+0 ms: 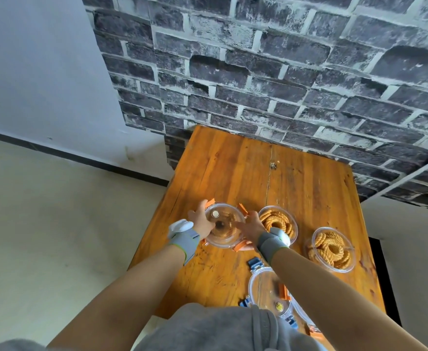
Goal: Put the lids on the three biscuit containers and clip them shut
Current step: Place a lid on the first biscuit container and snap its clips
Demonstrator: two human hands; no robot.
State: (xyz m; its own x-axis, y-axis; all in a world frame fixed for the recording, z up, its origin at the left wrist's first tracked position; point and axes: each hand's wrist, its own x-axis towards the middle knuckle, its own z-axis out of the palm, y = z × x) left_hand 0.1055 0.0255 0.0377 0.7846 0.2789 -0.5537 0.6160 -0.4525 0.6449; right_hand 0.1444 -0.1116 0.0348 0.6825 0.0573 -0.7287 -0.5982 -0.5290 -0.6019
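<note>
Three clear round containers of ring-shaped biscuits stand on the wooden table (309,188). The left container (224,231) carries a clear lid with orange clips sticking outward. My left hand (202,221) grips its left side and my right hand (250,226) grips its right side, fingers on the lid's rim. The middle container (280,221) and the right container (333,248) stand uncovered. A clear lid with blue clips (266,287) lies flat near the front edge. Another lid with orange clips (309,323) lies partly under it, mostly hidden by my right forearm.
A dark brick-pattern wall (283,72) rises right behind the table. The table's left edge (154,219) drops to a pale floor. Grey clothing (220,328) fills the bottom of the view.
</note>
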